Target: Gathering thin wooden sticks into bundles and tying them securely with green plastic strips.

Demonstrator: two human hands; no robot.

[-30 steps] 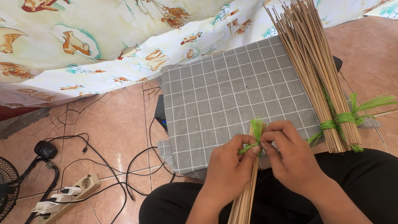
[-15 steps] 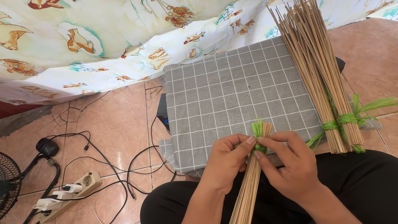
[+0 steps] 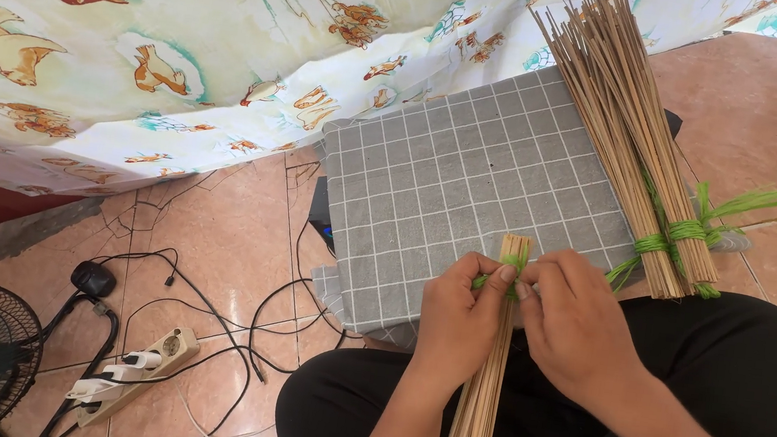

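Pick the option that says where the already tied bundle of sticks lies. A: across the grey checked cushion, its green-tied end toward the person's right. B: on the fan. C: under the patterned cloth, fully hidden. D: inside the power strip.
A: the tied bundle of sticks lies slantwise over the grey checked cushion, with its green tie at the end by the person's right side.

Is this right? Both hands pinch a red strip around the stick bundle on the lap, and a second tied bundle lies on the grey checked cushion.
Not quite: the head view shows the strip is green, not red. Both the left hand and right hand pinch it around the stick bundle on the lap, and the second tied bundle lies on the grey checked cushion.
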